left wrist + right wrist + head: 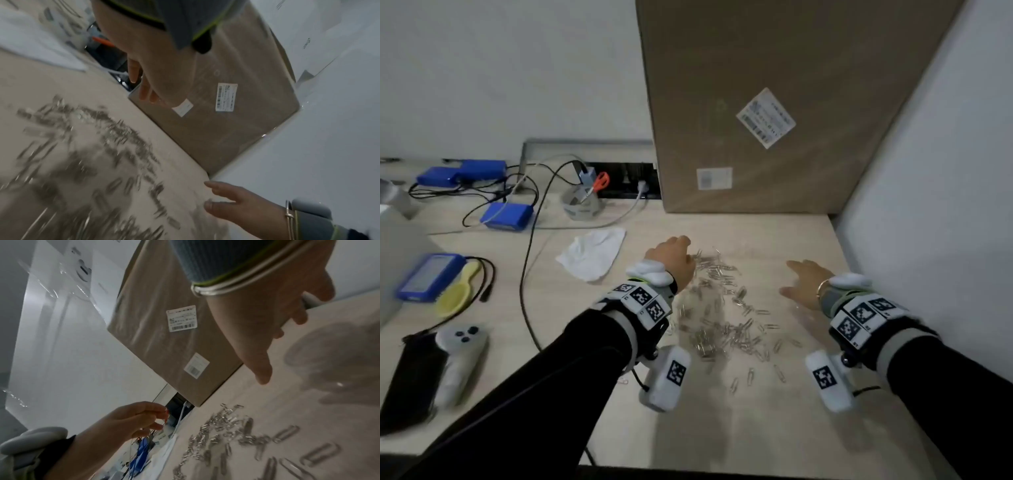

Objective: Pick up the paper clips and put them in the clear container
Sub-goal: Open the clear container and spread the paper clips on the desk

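Steel paper clips (726, 315) lay scattered between the hands, toward the desk's (722, 428) right edge. The left hand (674, 260) hovered over them, fingers loosely curled, apparently empty; the right hand (804, 284) was spread flat. Light, thin and slippery, the clips would probably suit pinching or raking together. No clear container for them could be made out.

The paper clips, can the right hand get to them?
Probably yes. The right hand hovers open just beside the paper clips, which lie loose on the table. Nothing sits between them. The left hand is at the pile's far edge, out of the way.
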{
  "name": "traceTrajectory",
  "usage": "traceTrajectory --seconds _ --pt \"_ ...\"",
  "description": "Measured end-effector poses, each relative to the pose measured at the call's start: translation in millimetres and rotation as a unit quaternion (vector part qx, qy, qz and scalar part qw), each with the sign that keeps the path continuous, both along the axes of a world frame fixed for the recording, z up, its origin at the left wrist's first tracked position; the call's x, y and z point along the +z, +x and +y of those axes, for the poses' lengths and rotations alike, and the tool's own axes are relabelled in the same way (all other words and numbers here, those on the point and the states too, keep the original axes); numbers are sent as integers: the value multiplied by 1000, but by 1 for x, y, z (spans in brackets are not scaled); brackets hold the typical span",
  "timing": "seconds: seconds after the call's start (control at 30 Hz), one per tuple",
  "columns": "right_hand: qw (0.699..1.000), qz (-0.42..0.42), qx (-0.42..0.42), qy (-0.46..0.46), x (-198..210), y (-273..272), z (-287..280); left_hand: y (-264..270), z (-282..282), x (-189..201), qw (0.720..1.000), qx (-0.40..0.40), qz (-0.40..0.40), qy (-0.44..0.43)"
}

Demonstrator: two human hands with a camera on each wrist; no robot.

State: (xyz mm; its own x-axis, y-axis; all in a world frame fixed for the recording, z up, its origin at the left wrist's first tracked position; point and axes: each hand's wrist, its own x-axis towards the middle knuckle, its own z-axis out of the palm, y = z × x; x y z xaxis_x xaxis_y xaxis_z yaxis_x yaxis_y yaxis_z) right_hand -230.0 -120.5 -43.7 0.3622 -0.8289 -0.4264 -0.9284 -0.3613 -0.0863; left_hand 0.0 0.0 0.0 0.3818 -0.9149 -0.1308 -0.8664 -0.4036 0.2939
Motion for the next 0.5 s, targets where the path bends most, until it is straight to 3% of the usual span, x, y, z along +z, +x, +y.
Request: traceTrajectory --seconds 0.1,0.23,0.4,0.5 --pt "999 39 -1 12 -18 -8 -2 -5 -2 -25 1000 -4 -6 -8" --pt "999 11 -4 -37 -22 -10 8 -13 0 -55 999 -20 -11 -28" --pt "976 -176 -26 -125 1 -13 49 -38 24 -55 992 -38 3 -117" --pt "958 -257 -15 -124 20 -9 92 -60 51 -51 984 -75 67 -150"
